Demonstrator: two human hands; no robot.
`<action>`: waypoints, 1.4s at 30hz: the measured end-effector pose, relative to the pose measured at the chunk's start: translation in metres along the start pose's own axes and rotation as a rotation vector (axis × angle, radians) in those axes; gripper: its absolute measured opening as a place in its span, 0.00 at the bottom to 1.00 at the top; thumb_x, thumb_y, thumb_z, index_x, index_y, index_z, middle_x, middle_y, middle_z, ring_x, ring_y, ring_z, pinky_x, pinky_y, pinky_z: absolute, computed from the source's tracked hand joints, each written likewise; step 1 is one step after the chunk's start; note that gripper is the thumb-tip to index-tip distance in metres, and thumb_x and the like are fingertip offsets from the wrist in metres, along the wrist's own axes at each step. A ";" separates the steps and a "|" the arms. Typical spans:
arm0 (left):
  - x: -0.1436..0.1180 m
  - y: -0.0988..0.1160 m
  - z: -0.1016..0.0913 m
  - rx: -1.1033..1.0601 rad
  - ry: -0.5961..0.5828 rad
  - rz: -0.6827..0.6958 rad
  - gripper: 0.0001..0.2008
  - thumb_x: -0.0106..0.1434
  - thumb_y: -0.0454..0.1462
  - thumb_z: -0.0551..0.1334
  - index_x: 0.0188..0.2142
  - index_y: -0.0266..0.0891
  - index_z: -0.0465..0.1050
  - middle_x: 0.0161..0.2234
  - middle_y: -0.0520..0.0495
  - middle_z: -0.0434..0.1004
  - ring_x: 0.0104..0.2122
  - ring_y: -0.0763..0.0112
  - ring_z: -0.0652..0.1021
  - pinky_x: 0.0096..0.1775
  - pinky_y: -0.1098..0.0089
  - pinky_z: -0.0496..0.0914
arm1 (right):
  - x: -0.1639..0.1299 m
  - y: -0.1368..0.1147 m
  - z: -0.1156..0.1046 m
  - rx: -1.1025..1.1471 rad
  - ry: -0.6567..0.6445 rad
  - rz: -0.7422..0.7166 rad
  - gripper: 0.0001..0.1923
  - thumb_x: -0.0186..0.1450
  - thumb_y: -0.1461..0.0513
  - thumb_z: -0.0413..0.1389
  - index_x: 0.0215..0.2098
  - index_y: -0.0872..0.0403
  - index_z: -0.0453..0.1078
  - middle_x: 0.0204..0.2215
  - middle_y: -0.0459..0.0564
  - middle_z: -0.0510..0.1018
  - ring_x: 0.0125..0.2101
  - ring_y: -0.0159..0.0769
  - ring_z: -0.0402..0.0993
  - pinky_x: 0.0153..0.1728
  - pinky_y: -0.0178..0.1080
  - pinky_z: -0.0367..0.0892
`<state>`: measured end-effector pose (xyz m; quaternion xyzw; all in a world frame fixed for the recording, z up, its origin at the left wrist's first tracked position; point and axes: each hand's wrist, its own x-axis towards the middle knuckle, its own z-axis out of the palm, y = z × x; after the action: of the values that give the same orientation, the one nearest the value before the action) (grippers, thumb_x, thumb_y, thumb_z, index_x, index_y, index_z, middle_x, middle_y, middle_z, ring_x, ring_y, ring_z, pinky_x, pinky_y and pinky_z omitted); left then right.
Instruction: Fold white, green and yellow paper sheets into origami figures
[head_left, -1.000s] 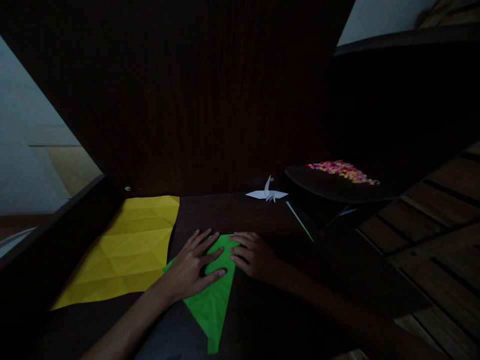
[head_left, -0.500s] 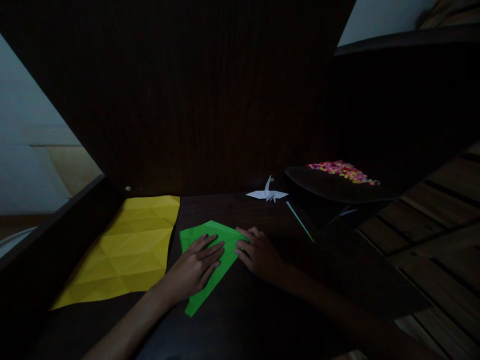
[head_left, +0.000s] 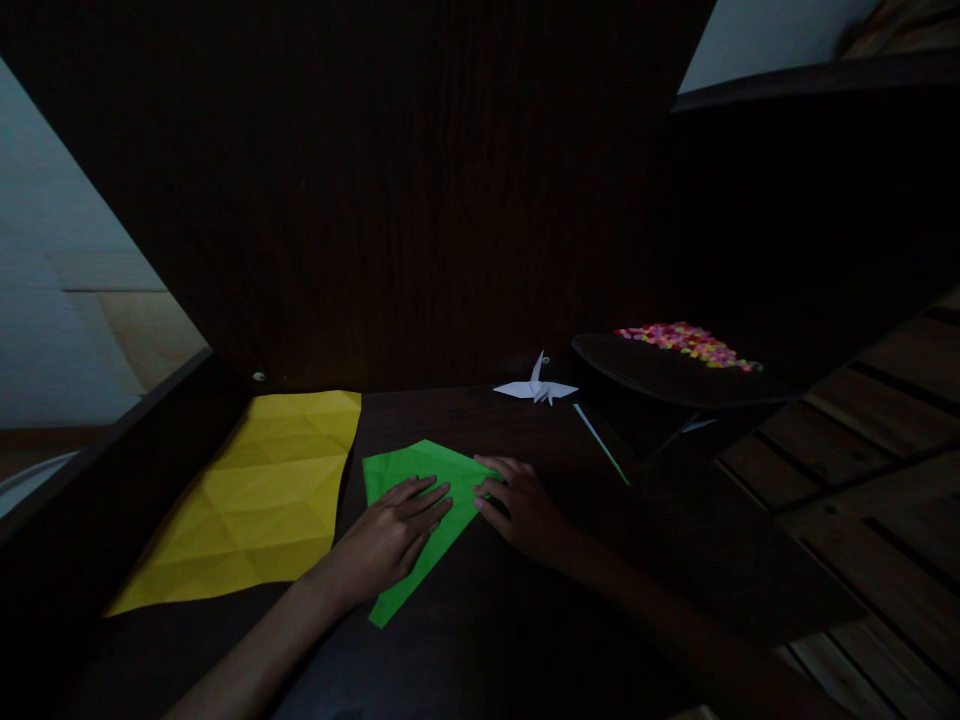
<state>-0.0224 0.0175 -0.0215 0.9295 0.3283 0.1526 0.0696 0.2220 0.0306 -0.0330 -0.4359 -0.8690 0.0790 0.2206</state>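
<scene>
A dim view down onto a dark wooden table. Both hands lie flat, fingers spread, on a folded green paper near the table's front middle. The left hand presses palm-down on the paper's centre; the right hand rests its fingertips on the paper's right edge, gripping nothing as far as the poor light shows. Just left lies a creased yellow sheet. Farther back stands a small white paper crane, with a heap of colourful bits on a dark tray to the right.
</scene>
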 end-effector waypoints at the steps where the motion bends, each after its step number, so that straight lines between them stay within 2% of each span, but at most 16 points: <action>1: 0.000 0.000 0.000 0.005 -0.005 -0.004 0.22 0.67 0.31 0.54 0.59 0.43 0.63 0.58 0.44 0.68 0.58 0.55 0.68 0.55 0.50 0.68 | 0.000 0.000 0.000 0.004 -0.002 -0.001 0.07 0.67 0.61 0.54 0.40 0.53 0.73 0.56 0.55 0.69 0.55 0.44 0.62 0.52 0.48 0.58; 14: 0.000 0.002 0.000 0.023 0.015 -0.017 0.20 0.68 0.33 0.53 0.59 0.43 0.63 0.58 0.44 0.68 0.57 0.57 0.68 0.54 0.51 0.68 | -0.005 0.004 0.005 0.036 0.119 -0.075 0.08 0.66 0.63 0.55 0.42 0.53 0.73 0.53 0.55 0.71 0.52 0.42 0.66 0.51 0.49 0.61; 20: 0.001 0.003 0.000 0.018 0.058 -0.004 0.21 0.67 0.32 0.54 0.59 0.42 0.64 0.56 0.43 0.71 0.55 0.57 0.70 0.52 0.54 0.70 | -0.005 0.003 0.002 0.035 0.126 -0.110 0.08 0.65 0.65 0.55 0.42 0.53 0.73 0.50 0.54 0.73 0.50 0.41 0.68 0.51 0.48 0.63; 30: 0.000 0.002 0.002 0.107 0.024 0.022 0.23 0.65 0.32 0.55 0.60 0.40 0.61 0.55 0.41 0.71 0.50 0.57 0.73 0.49 0.55 0.70 | -0.007 0.005 0.006 0.031 0.124 -0.135 0.09 0.66 0.65 0.53 0.43 0.52 0.73 0.47 0.52 0.75 0.49 0.40 0.69 0.51 0.46 0.65; 37: 0.004 0.010 -0.003 0.266 0.020 0.087 0.18 0.65 0.30 0.52 0.53 0.33 0.68 0.42 0.38 0.79 0.33 0.61 0.78 0.36 0.61 0.73 | -0.007 0.005 0.005 0.021 0.128 -0.149 0.09 0.66 0.65 0.53 0.43 0.52 0.73 0.45 0.52 0.77 0.48 0.39 0.70 0.51 0.45 0.66; 42: 0.005 0.011 -0.003 0.267 0.041 0.089 0.17 0.65 0.30 0.52 0.52 0.33 0.68 0.39 0.38 0.79 0.30 0.62 0.77 0.33 0.62 0.72 | -0.007 0.004 0.005 -0.012 0.128 -0.141 0.09 0.66 0.65 0.53 0.42 0.52 0.74 0.44 0.51 0.77 0.48 0.39 0.71 0.51 0.45 0.66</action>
<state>-0.0131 0.0117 -0.0147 0.9408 0.3057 0.1292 -0.0683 0.2262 0.0279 -0.0412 -0.3793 -0.8820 0.0300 0.2779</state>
